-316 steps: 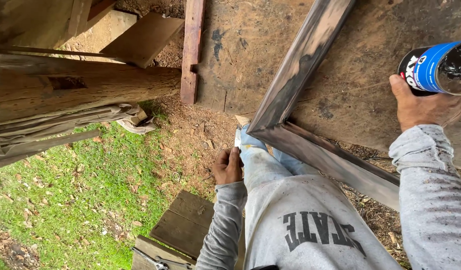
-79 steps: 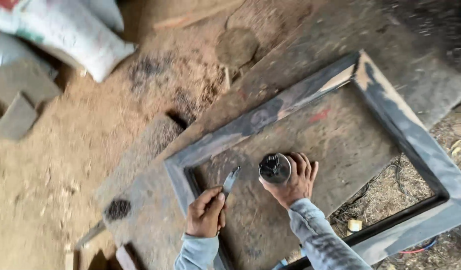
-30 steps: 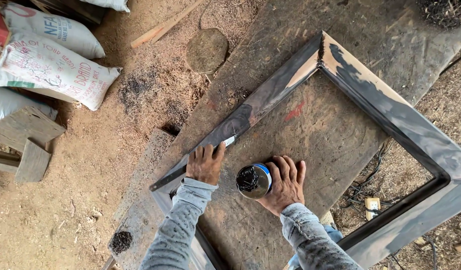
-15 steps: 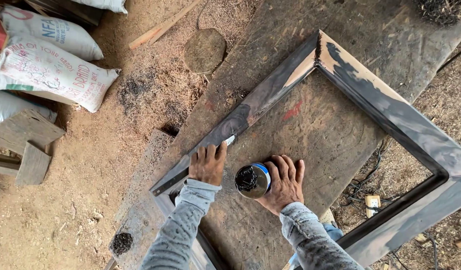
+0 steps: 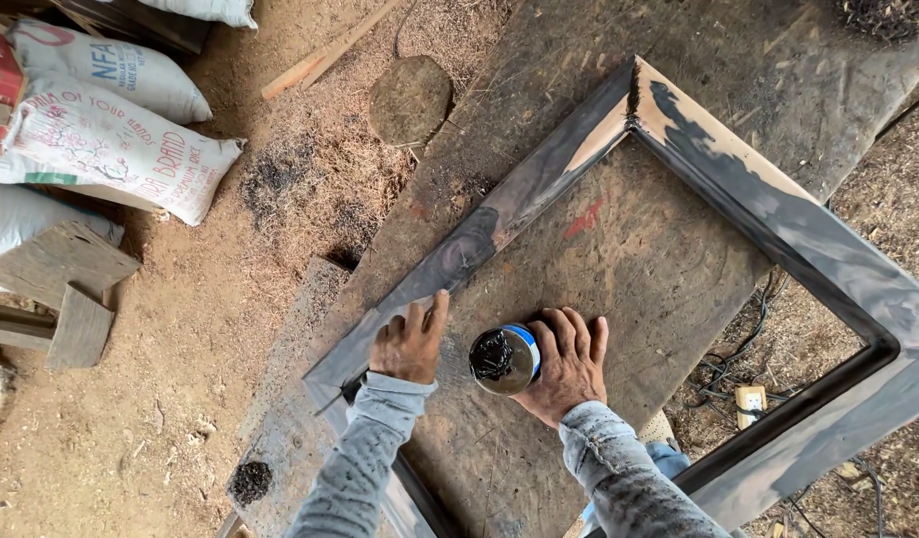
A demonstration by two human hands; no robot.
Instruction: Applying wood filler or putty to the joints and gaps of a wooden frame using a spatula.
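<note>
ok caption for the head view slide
Left hand on a dark-stained wooden frame, right hand gripping a blue-banded open tin.

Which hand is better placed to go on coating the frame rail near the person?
Probably the left. The left hand already rests flat on the dark wooden frame rail, while the right hand holds the open can steady on the board inside the frame.

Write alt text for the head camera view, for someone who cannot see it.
Seen from above, a person's left hand presses on a large dark-stained wooden frame lying on a worn board table, while the right hand grips an open round tin with a blue band. White printed sacks lie on the sawdust-strewn ground.
</note>
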